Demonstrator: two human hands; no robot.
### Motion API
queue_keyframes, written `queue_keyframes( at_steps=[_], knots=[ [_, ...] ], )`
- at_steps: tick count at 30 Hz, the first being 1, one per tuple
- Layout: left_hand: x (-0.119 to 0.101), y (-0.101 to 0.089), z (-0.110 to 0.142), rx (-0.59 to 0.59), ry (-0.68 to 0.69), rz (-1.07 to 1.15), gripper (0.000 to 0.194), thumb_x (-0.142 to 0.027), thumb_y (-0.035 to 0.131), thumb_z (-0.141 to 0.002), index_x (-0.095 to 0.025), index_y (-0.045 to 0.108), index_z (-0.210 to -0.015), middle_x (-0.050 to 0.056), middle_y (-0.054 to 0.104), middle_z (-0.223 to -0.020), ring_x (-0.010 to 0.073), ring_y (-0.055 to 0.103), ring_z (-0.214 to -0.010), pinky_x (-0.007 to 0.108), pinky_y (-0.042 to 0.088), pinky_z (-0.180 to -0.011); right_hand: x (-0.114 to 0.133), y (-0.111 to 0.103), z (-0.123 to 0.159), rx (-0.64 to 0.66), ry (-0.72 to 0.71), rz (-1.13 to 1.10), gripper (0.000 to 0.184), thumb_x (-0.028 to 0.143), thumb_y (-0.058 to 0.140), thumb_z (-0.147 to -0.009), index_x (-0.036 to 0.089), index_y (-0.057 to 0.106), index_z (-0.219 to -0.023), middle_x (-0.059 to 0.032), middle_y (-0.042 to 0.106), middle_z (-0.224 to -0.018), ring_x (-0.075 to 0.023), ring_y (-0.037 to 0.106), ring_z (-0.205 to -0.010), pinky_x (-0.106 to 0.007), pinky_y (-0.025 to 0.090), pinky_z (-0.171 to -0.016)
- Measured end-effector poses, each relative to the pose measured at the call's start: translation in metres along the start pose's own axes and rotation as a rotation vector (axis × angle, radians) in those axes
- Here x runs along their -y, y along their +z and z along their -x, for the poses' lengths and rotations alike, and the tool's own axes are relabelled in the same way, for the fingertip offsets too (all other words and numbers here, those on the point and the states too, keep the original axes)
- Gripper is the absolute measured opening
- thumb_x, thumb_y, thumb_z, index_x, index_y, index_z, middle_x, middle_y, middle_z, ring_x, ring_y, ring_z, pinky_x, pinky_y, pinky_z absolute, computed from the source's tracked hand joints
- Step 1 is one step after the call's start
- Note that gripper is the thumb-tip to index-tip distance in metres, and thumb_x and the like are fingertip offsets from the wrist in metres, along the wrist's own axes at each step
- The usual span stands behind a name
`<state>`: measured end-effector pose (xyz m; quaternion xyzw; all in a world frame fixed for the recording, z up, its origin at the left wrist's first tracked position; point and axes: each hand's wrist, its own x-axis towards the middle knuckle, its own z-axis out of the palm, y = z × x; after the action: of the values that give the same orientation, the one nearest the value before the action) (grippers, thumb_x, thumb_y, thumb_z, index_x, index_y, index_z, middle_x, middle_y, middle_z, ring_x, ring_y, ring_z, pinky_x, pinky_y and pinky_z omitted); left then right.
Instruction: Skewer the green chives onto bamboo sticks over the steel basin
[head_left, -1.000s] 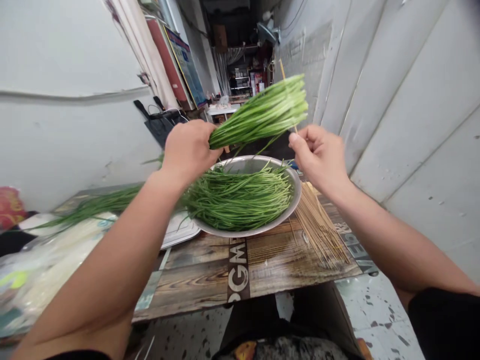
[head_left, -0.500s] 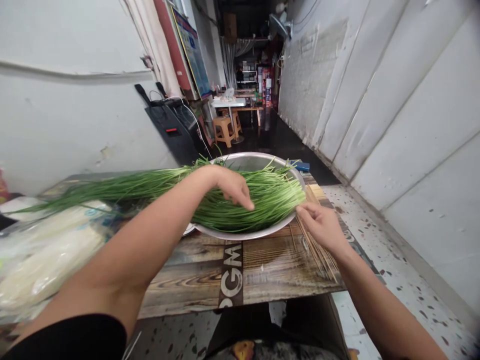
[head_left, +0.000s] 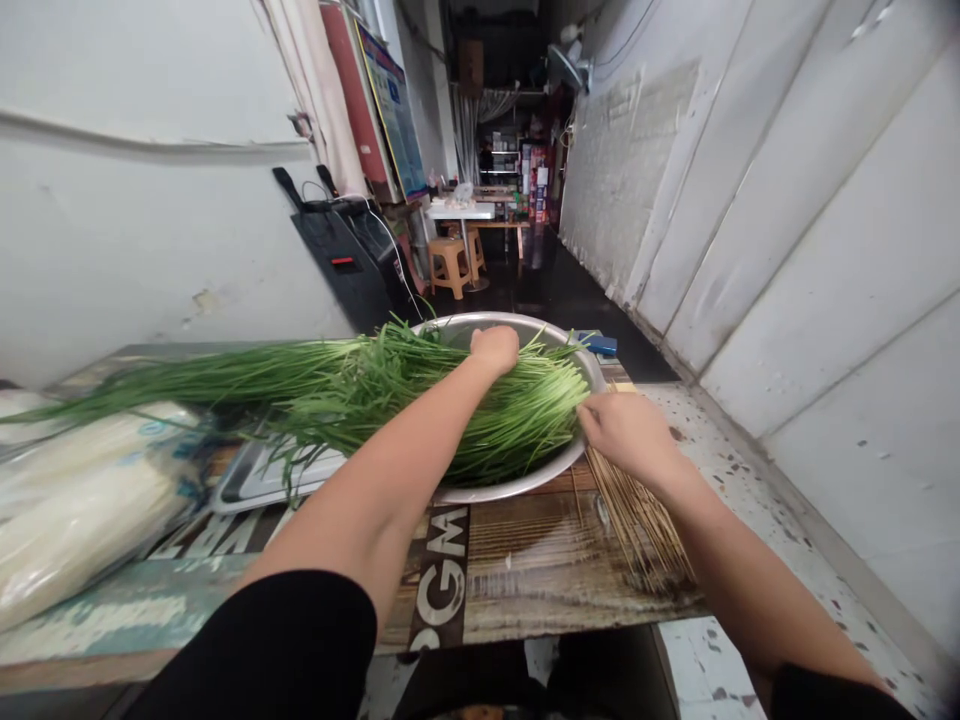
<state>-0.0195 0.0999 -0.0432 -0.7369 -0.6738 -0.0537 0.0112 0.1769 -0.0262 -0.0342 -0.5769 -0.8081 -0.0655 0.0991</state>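
Note:
A large metal basin stands on the table, heaped with long garlic chives; their pale ends lie to the right and green leaves trail over the left side. Reaching across the heap, my left hand is curled near the basin's far side, with most of its fingers hidden from me. At the right rim, my right hand has thumb and fingers pressed together beside the pale ends. Whatever it pinches is too small to make out. Thin bamboo skewers lie on the table below my right hand.
Left of the basin is a metal tray, partly covered by leaves. Clear plastic bags with pale contents lie at the table's left. A blue object sits behind the basin's right rim. A wall runs along the right.
My left hand has moved away from me to the basin's far side. Leaves at the left are bunched up, uncovering the tray. My right hand has shifted slightly left.

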Motion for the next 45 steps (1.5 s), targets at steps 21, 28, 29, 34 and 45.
queue_keyframes(
  at_steps=[21,28,29,34,45],
  knots=[
    [-0.015,-0.009,0.035,-0.071,-0.116,0.671,0.035,-0.008,0.052,-0.070,-0.019,0.073,-0.096,0.006,0.070,-0.082,0.0175,0.061,-0.076,0.027,0.045,-0.075,-0.024,0.064,-0.021,-0.375,0.148,-0.988,0.021,0.035,0.057,-0.074,0.021,0.071,-0.070,-0.0092,0.052,-0.123,-0.0250,0.045,-0.120,-0.039,0.043,-0.091],
    [-0.011,0.000,0.030,0.099,-0.053,0.967,0.032,-0.039,0.058,-0.074,-0.016,0.072,-0.092,0.006,0.069,-0.080,0.0148,0.058,-0.070,0.026,0.044,-0.069,-0.029,0.061,-0.018,-0.311,0.127,-1.015,0.023,0.032,0.053,-0.076,0.021,0.070,-0.065,-0.0073,0.063,-0.109,-0.0233,0.047,-0.120,-0.039,0.033,-0.103],
    [-0.010,-0.004,0.033,0.100,-0.027,0.941,0.035,-0.044,0.060,-0.072,-0.014,0.072,-0.087,0.006,0.068,-0.079,0.0148,0.057,-0.070,0.026,0.043,-0.068,-0.029,0.061,-0.018,-0.306,0.126,-1.023,0.022,0.031,0.053,-0.076,0.021,0.070,-0.066,-0.0072,0.064,-0.108,-0.0229,0.048,-0.119,-0.039,0.033,-0.103],
    [-0.014,-0.033,0.044,-0.052,0.397,0.732,0.032,-0.042,0.070,-0.063,-0.015,0.068,-0.080,0.003,0.064,-0.079,0.0128,0.053,-0.070,0.026,0.039,-0.069,-0.030,0.063,-0.019,-0.326,0.147,-1.018,0.020,0.032,0.054,-0.075,0.021,0.070,-0.068,-0.0073,0.063,-0.109,-0.0218,0.051,-0.115,-0.038,0.034,-0.101],
    [-0.032,-0.032,0.053,0.130,0.701,0.296,0.021,-0.031,0.069,-0.064,-0.017,0.066,-0.080,0.001,0.062,-0.078,0.0134,0.052,-0.070,0.023,0.035,-0.062,-0.031,0.062,-0.019,-0.299,0.144,-1.021,0.021,0.033,0.055,-0.074,0.021,0.070,-0.066,-0.0067,0.064,-0.108,-0.0221,0.054,-0.108,-0.037,0.036,-0.098]
  ],
)
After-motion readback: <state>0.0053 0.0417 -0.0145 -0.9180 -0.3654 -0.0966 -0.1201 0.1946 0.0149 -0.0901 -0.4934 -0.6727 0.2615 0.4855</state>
